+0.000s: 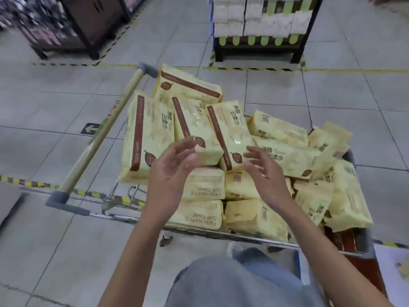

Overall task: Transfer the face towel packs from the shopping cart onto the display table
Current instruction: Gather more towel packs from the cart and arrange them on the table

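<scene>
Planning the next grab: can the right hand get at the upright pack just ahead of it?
Probably yes. The right hand hovers open beside that upright pack, which stands uppermost in the shopping cart with nothing over it.

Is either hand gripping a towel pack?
No: the left hand and right hand are both spread open above the face towel packs in the shopping cart, gripping nothing.

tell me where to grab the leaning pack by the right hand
Likely its near end, from the person's side: thumb on the broad face, fingers under. The pack leans with that end facing the person and uncovered, while neighbours crowd its long edges.
</scene>
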Available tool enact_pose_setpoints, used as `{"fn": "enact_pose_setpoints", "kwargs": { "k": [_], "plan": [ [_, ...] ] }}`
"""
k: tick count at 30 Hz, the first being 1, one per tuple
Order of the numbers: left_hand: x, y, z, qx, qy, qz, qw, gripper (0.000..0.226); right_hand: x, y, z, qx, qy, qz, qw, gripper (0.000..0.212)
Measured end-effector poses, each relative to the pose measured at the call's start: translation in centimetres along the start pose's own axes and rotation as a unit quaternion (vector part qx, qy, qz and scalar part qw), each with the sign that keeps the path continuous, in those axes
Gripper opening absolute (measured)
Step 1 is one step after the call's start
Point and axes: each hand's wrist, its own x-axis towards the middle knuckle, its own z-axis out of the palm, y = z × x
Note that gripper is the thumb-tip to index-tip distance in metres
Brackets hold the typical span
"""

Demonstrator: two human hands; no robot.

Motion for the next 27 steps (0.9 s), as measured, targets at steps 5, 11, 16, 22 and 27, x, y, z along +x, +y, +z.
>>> {"fn": "enact_pose_setpoints", "kwargs": {
  "k": [5, 11, 16, 22, 27],
  "plan": [
    [5.0, 0.4, -2.8, 0.119, 0.128, 0.01, 0.985, 0.034, 9.2, 0.5, 0.9, -0.095, -0.009, 0.014, 0.995, 0.052],
    [9.0, -2.0, -6.3, 0.29, 0.142, -0.123, 0.938, 0.043, 15.5, 2.5, 1.8, -0.111, -0.022, 0.12, 0.986, 0.054],
    [10.6, -3.8, -8.1, 0.241, 0.104, -0.233, 0.936, 0.031, 17.3, 3.0, 1.5, 0.005, -0.091, 0.187, 0.978, 0.035],
    [10.9, -4.4, -8.6, 0.106, 0.134, -0.286, 0.943, 0.053, 18.7, 2.3, 0.8, 0.059, -0.176, 0.245, 0.952, 0.056],
    [10.2, -4.2, -8.6, 0.058, 0.145, -0.293, 0.943, 0.058, 18.0, 1.3, 1.0, 0.141, -0.117, 0.253, 0.95, 0.071]
  ]
}}
